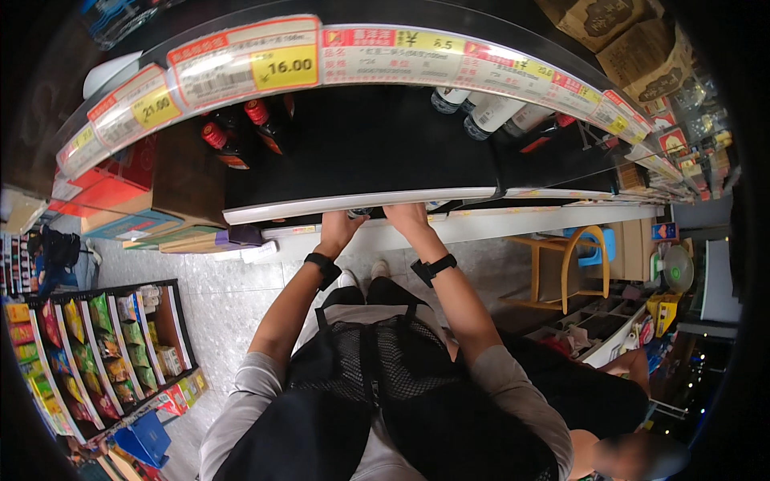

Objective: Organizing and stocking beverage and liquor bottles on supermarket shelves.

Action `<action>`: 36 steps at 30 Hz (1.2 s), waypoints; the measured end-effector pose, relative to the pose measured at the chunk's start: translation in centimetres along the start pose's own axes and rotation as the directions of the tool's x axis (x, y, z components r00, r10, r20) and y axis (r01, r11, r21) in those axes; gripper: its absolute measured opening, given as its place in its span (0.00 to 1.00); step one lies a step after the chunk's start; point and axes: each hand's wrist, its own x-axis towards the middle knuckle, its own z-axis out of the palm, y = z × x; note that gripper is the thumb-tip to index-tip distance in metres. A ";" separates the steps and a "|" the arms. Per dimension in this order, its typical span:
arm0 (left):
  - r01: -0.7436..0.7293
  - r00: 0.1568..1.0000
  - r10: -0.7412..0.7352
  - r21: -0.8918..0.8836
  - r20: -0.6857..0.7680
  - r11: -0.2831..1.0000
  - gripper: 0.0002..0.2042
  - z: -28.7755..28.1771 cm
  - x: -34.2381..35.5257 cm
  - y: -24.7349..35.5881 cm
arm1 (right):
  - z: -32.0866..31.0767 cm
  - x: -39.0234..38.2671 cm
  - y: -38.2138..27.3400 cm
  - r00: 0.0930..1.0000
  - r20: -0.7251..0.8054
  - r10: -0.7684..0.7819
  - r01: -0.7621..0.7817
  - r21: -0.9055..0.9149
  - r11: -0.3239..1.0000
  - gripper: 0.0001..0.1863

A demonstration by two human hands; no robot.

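In the head view, my left hand [338, 228] reaches under the white front strip [361, 204] of a black shelf [353, 160]. It is curled at a small dark item [359, 212], mostly hidden by that strip. Beside it, my right hand [409, 218] also goes under the strip, its fingertips out of sight. Red-capped dark bottles [233, 148] lie at the left of the shelf above my hands, and white bottles [485, 120] at its right.
Cardboard boxes [184, 184] flank the shelf's left end. A snack rack [172, 329] stands lower left. A wooden chair [589, 268] and a fan [678, 268] are at right. Another person [618, 385] is close at lower right. A price-label rail [401, 60] arches above.
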 end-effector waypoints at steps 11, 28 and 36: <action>0.040 0.999 -0.040 -0.030 0.013 0.999 0.17 1.4 2.0 -1.6 | 0.3 -4.4 -0.6 0.989 -0.036 0.142 -0.132 0.193 0.972 0.17; -0.022 0.975 0.036 -0.065 0.220 0.998 0.23 8.1 1.8 -8.9 | -23.6 -2.5 -8.1 0.940 -0.316 -0.128 0.316 0.668 0.673 0.18; 0.032 0.856 0.140 -0.322 0.497 0.946 0.08 -5.7 -3.7 4.3 | -21.7 7.8 -4.9 0.943 -0.310 0.121 0.071 0.542 0.838 0.13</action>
